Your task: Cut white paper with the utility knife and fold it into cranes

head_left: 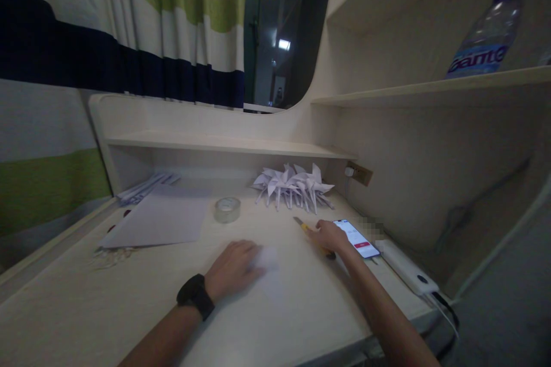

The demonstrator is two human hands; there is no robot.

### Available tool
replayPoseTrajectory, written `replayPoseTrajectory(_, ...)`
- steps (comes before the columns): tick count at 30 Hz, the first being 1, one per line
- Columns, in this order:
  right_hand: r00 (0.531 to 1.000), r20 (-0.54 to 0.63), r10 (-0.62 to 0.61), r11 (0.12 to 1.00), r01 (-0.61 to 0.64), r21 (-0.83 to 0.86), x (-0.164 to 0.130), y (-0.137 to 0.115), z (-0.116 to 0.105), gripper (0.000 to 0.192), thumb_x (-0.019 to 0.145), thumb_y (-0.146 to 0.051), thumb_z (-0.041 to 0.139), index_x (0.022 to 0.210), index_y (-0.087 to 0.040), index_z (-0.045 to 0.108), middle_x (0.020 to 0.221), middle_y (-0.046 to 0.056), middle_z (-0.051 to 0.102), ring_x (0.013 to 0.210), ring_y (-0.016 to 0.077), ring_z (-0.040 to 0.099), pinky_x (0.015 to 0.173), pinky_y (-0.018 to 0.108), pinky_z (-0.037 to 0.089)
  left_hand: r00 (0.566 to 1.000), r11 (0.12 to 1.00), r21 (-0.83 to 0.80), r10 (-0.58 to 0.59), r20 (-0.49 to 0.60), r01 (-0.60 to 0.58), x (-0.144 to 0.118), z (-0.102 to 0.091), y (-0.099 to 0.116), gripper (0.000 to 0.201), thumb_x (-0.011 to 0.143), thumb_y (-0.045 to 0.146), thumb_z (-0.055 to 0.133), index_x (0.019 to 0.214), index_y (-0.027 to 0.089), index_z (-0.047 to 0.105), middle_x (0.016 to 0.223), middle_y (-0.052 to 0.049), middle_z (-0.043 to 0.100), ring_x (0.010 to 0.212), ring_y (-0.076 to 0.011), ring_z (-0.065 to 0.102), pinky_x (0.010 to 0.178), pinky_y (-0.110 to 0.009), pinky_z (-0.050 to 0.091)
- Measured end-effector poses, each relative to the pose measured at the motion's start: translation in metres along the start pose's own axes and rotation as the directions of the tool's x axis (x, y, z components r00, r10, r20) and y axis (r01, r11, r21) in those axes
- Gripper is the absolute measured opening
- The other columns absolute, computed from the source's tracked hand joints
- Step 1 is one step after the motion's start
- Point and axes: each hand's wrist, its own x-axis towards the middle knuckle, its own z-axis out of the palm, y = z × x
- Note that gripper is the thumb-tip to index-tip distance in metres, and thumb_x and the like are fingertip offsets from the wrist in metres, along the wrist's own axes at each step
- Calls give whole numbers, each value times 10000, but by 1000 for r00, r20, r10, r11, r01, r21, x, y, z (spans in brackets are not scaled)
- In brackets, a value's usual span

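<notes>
My left hand (235,269), with a black watch on its wrist, is low over the desk. Its thumb and fingers close on a small piece of white paper (270,259), smeared by motion. To the right, my right hand (329,236) grips a yellow utility knife (303,225) at the desk surface. The blade points to the far left, and the dark end of the handle shows below the palm. A lit phone (358,241) lies just right of that hand. Beyond both hands, a roll of clear tape (227,210) rests on the desk.
Several folded paper pinwheels (295,186) are bunched at the back. White sheets (163,218) lie at the left. A white power strip (407,269) with cables runs along the right side. Overhead, a shelf (430,89) holds a plastic bottle (491,34).
</notes>
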Motion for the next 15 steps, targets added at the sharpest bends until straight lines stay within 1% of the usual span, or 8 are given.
replayPoseTrajectory(1, 1000, 20, -15, 997, 17, -76, -4, 0, 5, 471, 716, -546, 622, 900, -114, 652, 980, 210, 658, 923, 331, 616, 703, 355, 422, 1000, 1000, -3, -1, -4, 1, 0, 1, 0, 393, 848, 421, 542, 1162, 188, 580, 1080, -109, 625, 1008, -267, 551, 895, -402, 400)
replayPoseTrajectory(3, 999, 1, -50, 988, 50, -143, -11, -3, 13, 432, 761, -501, 591, 929, -105, 633, 1020, 218, 641, 937, 311, 617, 718, 338, 423, 1000, 1000, -10, -8, -4, 8, 0, 1, 1, 384, 841, 416, 546, 1151, 194, 587, 1081, -110, 627, 1012, -269, 552, 898, -404, 398)
replayPoseTrajectory(6, 997, -33, -69, 988, 64, -142, -16, -11, 20, 338, 833, -410, 519, 945, -101, 598, 1011, 213, 641, 924, 288, 620, 707, 318, 419, 1000, 1000, -22, -20, 4, 21, 1, -1, 2, 371, 848, 414, 525, 1142, 198, 590, 1078, -111, 630, 1005, -269, 559, 896, -404, 399)
replayPoseTrajectory(8, 995, -53, -83, 992, 78, -98, -17, -15, 20, 321, 853, -395, 489, 987, -111, 559, 964, 191, 654, 867, 273, 629, 666, 308, 417, 1000, 999, -27, -26, 4, 26, 1, -2, 3, 365, 847, 411, 524, 1137, 201, 592, 1076, -109, 631, 1002, -270, 562, 895, -405, 400)
replayPoseTrajectory(9, 994, -63, -85, 996, 83, -34, -17, -17, 19, 309, 849, -387, 498, 1006, -123, 537, 931, 171, 662, 826, 260, 633, 640, 300, 415, 1000, 999, -28, -27, 2, 27, 1, -2, 2, 362, 845, 409, 527, 1135, 204, 593, 1074, -107, 631, 1001, -271, 562, 894, -406, 401)
replayPoseTrajectory(11, 996, -55, -65, 980, 74, 183, -17, -19, 18, 293, 823, -355, 538, 1031, -152, 501, 835, 113, 669, 712, 225, 627, 574, 279, 407, 1000, 999, -31, -27, 0, 27, 1, -1, 2, 360, 840, 402, 537, 1136, 206, 593, 1072, -104, 631, 1001, -270, 559, 896, -405, 400)
replayPoseTrajectory(13, 997, 6, -79, 895, 68, 441, -18, -19, 18, 292, 796, -321, 569, 1036, -173, 490, 763, 61, 658, 616, 191, 602, 521, 262, 397, 1000, 999, -30, -28, -5, 28, 1, 0, 1, 367, 835, 398, 549, 1140, 199, 591, 1070, -106, 630, 1002, -270, 555, 899, -403, 398)
replayPoseTrajectory(15, 982, 68, -176, 767, 93, 635, -18, -17, 19, 292, 793, -331, 574, 1032, -177, 504, 769, 47, 653, 582, 168, 583, 511, 259, 405, 1000, 999, -26, -27, -4, 27, 1, 0, 1, 376, 832, 398, 555, 1143, 190, 590, 1068, -108, 628, 1002, -269, 554, 901, -401, 396)
